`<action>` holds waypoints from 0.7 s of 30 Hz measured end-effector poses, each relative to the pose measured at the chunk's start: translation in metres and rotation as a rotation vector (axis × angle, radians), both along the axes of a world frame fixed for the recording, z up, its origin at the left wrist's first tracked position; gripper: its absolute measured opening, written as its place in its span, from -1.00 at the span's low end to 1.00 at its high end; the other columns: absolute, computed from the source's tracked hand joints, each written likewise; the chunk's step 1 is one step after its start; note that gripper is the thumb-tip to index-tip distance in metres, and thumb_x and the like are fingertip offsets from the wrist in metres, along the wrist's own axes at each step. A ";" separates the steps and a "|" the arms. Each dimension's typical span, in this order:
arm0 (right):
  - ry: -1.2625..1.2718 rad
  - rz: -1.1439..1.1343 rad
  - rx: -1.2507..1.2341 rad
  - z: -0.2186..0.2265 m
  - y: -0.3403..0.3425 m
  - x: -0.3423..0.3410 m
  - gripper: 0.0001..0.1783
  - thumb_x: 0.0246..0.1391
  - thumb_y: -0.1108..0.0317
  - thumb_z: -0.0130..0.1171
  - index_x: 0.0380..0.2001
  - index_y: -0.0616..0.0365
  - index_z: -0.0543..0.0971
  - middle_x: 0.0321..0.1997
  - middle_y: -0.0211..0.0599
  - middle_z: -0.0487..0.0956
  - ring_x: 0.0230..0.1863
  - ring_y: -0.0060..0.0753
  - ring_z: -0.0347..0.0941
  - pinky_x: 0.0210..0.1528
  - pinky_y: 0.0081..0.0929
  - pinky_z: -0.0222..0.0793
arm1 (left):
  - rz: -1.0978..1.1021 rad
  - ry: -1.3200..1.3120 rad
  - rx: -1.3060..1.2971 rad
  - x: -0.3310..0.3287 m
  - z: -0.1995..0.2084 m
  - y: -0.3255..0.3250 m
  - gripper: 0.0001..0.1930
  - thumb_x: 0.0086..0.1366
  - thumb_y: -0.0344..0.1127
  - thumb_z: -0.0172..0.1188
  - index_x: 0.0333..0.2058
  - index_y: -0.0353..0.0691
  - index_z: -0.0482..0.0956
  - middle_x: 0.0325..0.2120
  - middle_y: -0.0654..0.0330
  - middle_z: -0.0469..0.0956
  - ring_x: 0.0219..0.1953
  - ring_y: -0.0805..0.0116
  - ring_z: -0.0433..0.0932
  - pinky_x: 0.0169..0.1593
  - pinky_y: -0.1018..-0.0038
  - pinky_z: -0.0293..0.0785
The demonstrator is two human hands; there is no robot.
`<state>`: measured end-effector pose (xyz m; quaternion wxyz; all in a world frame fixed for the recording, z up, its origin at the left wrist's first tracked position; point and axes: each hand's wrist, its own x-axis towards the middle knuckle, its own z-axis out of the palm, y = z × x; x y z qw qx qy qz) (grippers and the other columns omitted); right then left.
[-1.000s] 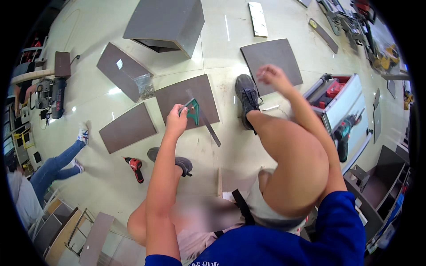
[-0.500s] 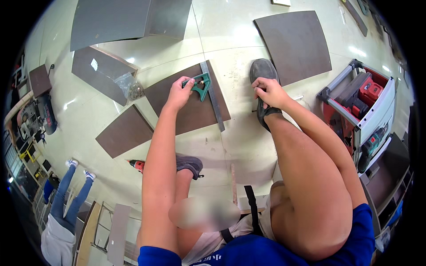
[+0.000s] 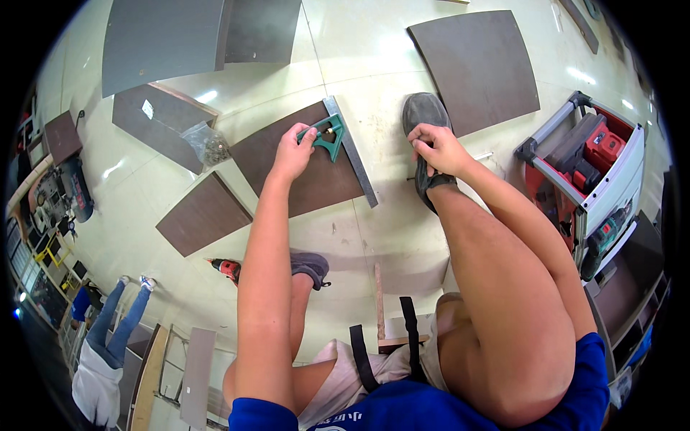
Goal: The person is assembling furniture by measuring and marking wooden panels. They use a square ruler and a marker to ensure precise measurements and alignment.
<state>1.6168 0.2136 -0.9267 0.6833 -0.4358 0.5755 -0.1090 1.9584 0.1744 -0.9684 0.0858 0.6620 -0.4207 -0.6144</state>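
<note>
Gripping green-headed square (image 3: 338, 135), left hand (image 3: 293, 154), fingers closed; right hand (image 3: 440, 149), fingers curled, contents unclear; possible fault: one-sided hold skewing blade (image 3: 356, 161)

The square's head (image 3: 331, 142) is green, its blade (image 3: 353, 157) grey, the panel (image 3: 309, 185) dark brown, the shirt (image 3: 420, 402) blue with white lettering (image 3: 346, 416).

Was brightly lit, glared white off the glossy floor (image 3: 352, 43), bowed and blurred toward the rim, blackened at the corners.
</note>
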 end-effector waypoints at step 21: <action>-0.006 -0.050 -0.009 0.012 0.004 -0.004 -0.79 0.16 0.47 -0.06 -0.20 0.32 0.50 -0.49 -0.21 0.66 -0.75 -0.48 0.47 -0.58 -0.49 0.41 | -0.223 -0.310 -0.262 -0.013 0.011 0.001 -0.71 0.38 -0.14 0.15 -0.30 -0.30 0.58 -0.60 0.16 0.52 -0.50 0.41 0.48 -0.36 0.40 0.40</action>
